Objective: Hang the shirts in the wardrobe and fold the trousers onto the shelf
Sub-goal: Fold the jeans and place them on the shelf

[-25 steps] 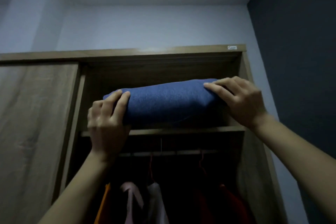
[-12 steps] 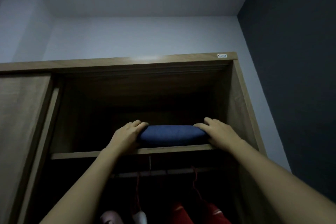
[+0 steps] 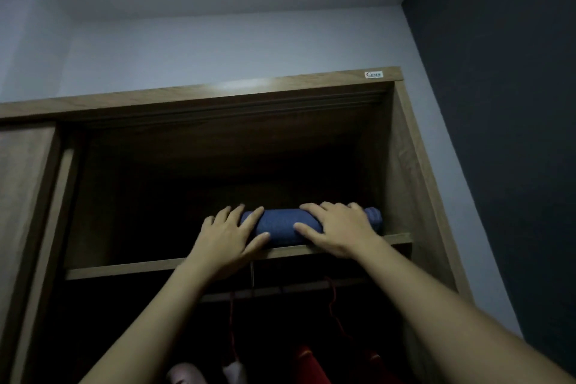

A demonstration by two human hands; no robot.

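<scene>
The folded blue trousers [image 3: 280, 226] lie on the wardrobe's top shelf [image 3: 124, 270], toward its right end by the side wall. My left hand [image 3: 229, 234] presses flat against the bundle's left end, fingers spread. My right hand [image 3: 338, 231] lies flat over its right half, fingers straight. Below the shelf, shirts hang from the rail [image 3: 280, 290]: a red one [image 3: 311, 365] and pale ones [image 3: 187, 374], only their tops showing.
The wardrobe's sliding door [image 3: 21, 196] covers the left part. Its right side panel [image 3: 402, 181] stands close to the trousers. Red hanger hooks [image 3: 332, 296] hang on the rail. A dark wall [image 3: 498, 134] is on the right.
The trousers went from held in front of the shelf to lying on it, then slid right toward the side wall. Both hands shifted from gripping the ends to pressing flat.
</scene>
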